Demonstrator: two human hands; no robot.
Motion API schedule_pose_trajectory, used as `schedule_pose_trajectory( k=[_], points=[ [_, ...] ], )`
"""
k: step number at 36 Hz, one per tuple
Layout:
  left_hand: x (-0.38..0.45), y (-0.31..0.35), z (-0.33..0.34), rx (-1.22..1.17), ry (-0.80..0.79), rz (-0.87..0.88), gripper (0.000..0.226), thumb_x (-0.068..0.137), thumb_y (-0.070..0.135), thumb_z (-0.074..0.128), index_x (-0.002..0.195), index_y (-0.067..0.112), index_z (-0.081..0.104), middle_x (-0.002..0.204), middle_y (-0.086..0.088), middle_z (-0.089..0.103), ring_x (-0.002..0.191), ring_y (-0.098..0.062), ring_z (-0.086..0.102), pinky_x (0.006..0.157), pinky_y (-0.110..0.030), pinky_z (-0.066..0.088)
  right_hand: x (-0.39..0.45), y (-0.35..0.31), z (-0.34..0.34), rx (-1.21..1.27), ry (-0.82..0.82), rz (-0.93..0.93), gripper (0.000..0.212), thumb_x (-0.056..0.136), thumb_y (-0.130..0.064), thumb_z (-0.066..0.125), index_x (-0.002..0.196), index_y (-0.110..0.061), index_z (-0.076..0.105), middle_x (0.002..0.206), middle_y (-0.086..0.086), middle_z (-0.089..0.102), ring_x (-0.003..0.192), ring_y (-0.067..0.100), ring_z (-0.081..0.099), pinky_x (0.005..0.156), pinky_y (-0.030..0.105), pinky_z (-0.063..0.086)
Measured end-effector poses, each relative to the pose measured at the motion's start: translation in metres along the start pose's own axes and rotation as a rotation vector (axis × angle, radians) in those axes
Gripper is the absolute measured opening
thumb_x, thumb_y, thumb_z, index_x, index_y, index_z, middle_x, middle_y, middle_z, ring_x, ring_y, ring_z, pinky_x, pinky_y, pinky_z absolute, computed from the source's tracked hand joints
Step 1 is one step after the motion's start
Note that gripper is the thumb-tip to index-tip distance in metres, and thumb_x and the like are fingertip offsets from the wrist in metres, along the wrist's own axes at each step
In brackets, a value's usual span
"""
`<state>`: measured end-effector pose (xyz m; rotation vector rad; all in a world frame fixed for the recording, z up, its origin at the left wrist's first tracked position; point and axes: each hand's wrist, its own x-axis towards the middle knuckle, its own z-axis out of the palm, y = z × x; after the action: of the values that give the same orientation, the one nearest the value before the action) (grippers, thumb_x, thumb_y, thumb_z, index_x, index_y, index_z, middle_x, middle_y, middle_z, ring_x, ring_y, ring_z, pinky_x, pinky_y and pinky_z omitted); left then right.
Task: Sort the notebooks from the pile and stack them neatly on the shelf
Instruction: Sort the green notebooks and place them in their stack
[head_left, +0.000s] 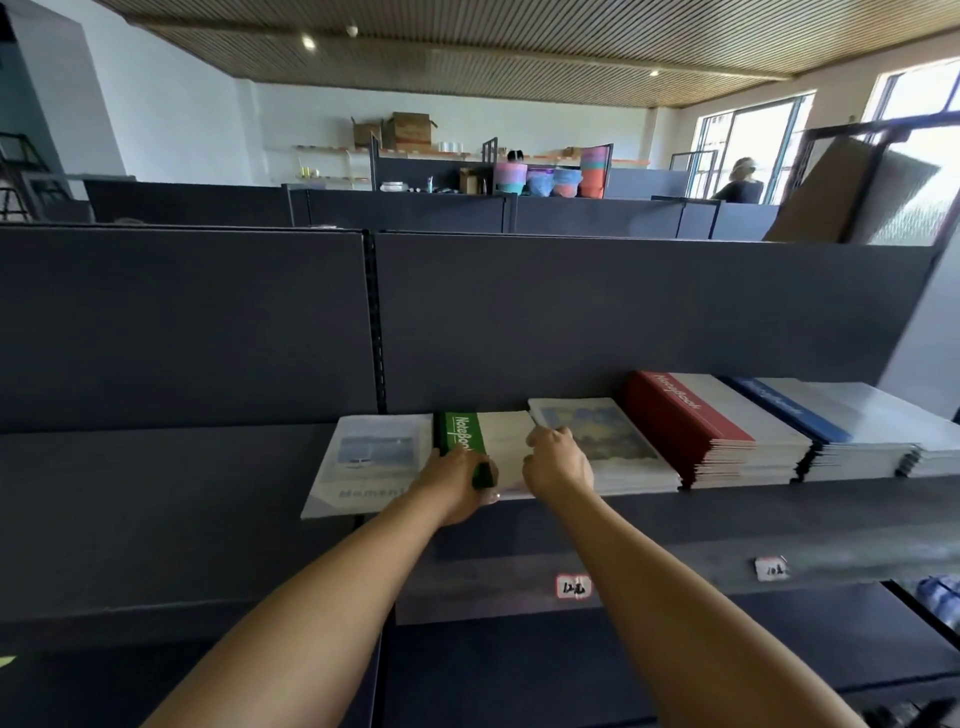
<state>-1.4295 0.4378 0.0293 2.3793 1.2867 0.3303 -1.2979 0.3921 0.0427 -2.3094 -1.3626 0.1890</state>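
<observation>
A green-and-white notebook stack (493, 441) lies on the dark shelf (208, 493), between a pale photo-cover stack (363, 457) on its left and a yellow-blue picture-cover stack (618, 447) on its right. My left hand (457, 483) grips the green stack's near left corner, thumb over the green band. My right hand (556, 462) rests at that stack's right edge with fingers curled; whether it pinches the cover cannot be told. Further right lie a red-spined stack (691, 426) and a blue-spined stack (810, 421).
The shelf's dark back panel (571, 322) rises right behind the stacks. Price labels (571, 586) stick to the shelf's front lip. The shelf's left stretch holds nothing. More dark shelving, coloured buckets (550, 179) and a person (740, 182) stand far behind.
</observation>
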Motion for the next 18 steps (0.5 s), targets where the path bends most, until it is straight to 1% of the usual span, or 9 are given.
schedule_pose_trajectory(
  k=[2,4,6,9,12,14,16,18],
  points=[
    [0.003,-0.002,-0.001,0.057,-0.021,-0.027,0.038,0.092,0.036,0.061,0.128,0.029,0.054,0.136,-0.010,0.045,0.122,-0.029,0.046,0.096,-0.030,0.040,0.002,0.000,0.002,-0.056,-0.009,-0.028,0.032,0.096,-0.011,0.048,0.127,-0.014,0.054,0.132,0.008,0.045,0.105,0.028,0.059,0.071,0.030,0.043],
    [0.007,-0.004,-0.001,0.143,-0.038,-0.034,0.045,0.090,0.041,0.062,0.132,0.031,0.051,0.139,-0.011,0.043,0.127,-0.029,0.042,0.098,-0.031,0.039,0.002,0.000,0.005,-0.120,-0.023,-0.053,0.030,0.096,-0.013,0.047,0.125,-0.013,0.056,0.130,0.008,0.047,0.104,0.028,0.059,0.070,0.030,0.043],
    [0.009,-0.003,-0.001,0.215,-0.049,-0.029,0.051,0.088,0.043,0.064,0.135,0.029,0.050,0.136,-0.010,0.048,0.125,-0.028,0.044,0.095,-0.034,0.042,0.003,0.000,0.007,-0.174,-0.031,-0.067,0.029,0.095,-0.011,0.047,0.122,-0.013,0.058,0.128,0.008,0.048,0.103,0.028,0.059,0.071,0.032,0.045],
    [0.011,-0.001,-0.004,0.270,-0.078,-0.003,0.053,0.088,0.045,0.064,0.136,0.027,0.050,0.135,-0.006,0.052,0.126,-0.026,0.044,0.094,-0.035,0.043,0.002,-0.003,0.010,-0.299,-0.021,-0.089,0.033,0.093,-0.008,0.047,0.124,-0.013,0.057,0.129,0.008,0.049,0.110,0.028,0.056,0.081,0.034,0.046],
    [0.015,0.001,-0.008,0.309,-0.106,0.007,0.053,0.088,0.044,0.064,0.136,0.026,0.051,0.135,-0.005,0.054,0.123,-0.026,0.048,0.094,-0.035,0.044,0.002,-0.009,0.014,-0.488,0.024,-0.149,0.033,0.092,-0.016,0.049,0.125,-0.016,0.057,0.128,0.007,0.053,0.119,0.026,0.048,0.093,0.035,0.039],
    [0.018,0.003,-0.009,0.329,-0.130,0.004,0.052,0.089,0.042,0.064,0.136,0.024,0.052,0.134,-0.005,0.056,0.121,-0.026,0.051,0.095,-0.035,0.045,0.003,-0.011,0.016,-0.562,0.071,-0.203,0.030,0.091,-0.020,0.053,0.120,-0.018,0.061,0.127,0.006,0.054,0.121,0.025,0.043,0.096,0.036,0.035],
    [0.019,0.003,-0.010,0.338,-0.144,-0.001,0.052,0.089,0.041,0.065,0.136,0.024,0.052,0.133,-0.005,0.056,0.120,-0.026,0.053,0.096,-0.035,0.045,0.003,-0.012,0.018,-0.568,0.104,-0.257,0.029,0.091,-0.019,0.053,0.118,-0.018,0.062,0.127,0.006,0.054,0.122,0.025,0.041,0.097,0.035,0.034],
    [0.020,0.002,-0.010,0.335,-0.134,0.009,0.048,0.088,0.040,0.065,0.132,0.024,0.054,0.130,-0.004,0.058,0.118,-0.026,0.054,0.093,-0.034,0.046,0.002,-0.011,0.020,-0.528,0.071,-0.287,0.030,0.092,-0.015,0.052,0.121,-0.016,0.059,0.125,0.005,0.055,0.120,0.025,0.046,0.094,0.035,0.039]
  ],
)
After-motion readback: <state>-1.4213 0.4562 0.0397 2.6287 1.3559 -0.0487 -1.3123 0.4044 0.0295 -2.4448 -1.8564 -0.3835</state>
